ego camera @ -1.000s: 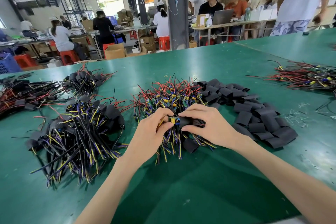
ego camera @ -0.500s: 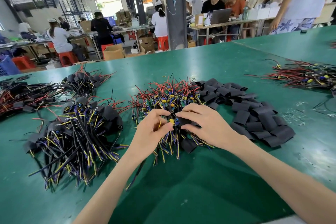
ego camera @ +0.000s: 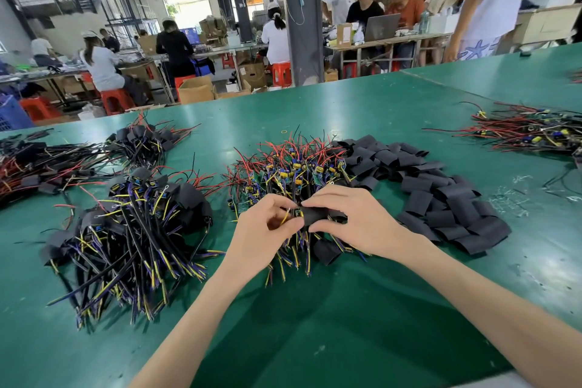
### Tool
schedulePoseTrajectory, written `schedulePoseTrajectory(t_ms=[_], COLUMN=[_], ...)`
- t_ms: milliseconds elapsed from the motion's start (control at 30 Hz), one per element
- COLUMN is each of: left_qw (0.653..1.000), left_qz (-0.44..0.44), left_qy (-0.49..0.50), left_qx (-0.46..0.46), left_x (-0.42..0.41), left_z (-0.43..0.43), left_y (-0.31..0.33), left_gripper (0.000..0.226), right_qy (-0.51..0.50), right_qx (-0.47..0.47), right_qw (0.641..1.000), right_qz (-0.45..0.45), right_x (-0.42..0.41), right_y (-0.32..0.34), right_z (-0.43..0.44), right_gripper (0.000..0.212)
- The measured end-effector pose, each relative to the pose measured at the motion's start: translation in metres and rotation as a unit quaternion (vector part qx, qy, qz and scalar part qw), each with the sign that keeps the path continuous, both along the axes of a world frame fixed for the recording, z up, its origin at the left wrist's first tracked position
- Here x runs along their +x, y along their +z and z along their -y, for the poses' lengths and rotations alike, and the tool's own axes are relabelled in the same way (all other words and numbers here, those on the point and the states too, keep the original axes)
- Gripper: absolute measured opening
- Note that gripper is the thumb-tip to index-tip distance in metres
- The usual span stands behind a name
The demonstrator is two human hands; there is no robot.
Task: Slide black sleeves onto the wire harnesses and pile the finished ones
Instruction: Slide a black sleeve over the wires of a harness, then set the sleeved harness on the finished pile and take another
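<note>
Green table (ego camera: 346, 309) carries everything: left hand (ego camera: 267, 230) pinches a harness (ego camera: 295, 213), right hand (ego camera: 356, 224) pinches a sleeve (ego camera: 316, 214) at its end, above the bare pile (ego camera: 293, 170). Stray wires could snag the sleeve mouth and bunch; finished pile (ego camera: 135, 230) lies left.

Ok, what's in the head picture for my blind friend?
The left hand pinches a wire harness while the right hand holds a black sleeve at its end. Loose sleeves are piled right, sleeved harnesses left, on a green table.
</note>
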State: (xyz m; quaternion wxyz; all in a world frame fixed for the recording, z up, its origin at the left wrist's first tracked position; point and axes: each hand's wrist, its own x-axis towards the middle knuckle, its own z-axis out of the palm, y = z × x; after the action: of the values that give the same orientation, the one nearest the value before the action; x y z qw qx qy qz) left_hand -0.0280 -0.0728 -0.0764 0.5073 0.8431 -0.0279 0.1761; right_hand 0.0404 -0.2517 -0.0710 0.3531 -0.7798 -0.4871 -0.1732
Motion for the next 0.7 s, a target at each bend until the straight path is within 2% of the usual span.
schedulePoseTrajectory(t_ms=[133, 533, 700], left_qw=[1.000, 0.999, 0.999], left_qz=[-0.015, -0.027, -0.028], left_qy=[-0.002, 0.007, -0.003], left_qx=[-0.022, -0.030, 0.023], left_x=[0.0010, 0.0020, -0.0001], left_z=[-0.0017, -0.0013, -0.0023], left_y=[0.0011, -0.0019, -0.0007], left_gripper=[0.010, 0.009, 0.011], right_qy=[-0.006, 0.012, 0.011], right_qx=[0.009, 0.005, 0.008], right_qw=[1.000, 1.000, 1.000], right_qz=[0.002, -0.010, -0.014], right_x=[0.0006, -0.0011, -0.0006], right_y=[-0.0011, -0.0044, -0.0059], right_z=[0.0001, -0.0017, -0.0020], right_gripper=[0.033, 0.031, 0.031])
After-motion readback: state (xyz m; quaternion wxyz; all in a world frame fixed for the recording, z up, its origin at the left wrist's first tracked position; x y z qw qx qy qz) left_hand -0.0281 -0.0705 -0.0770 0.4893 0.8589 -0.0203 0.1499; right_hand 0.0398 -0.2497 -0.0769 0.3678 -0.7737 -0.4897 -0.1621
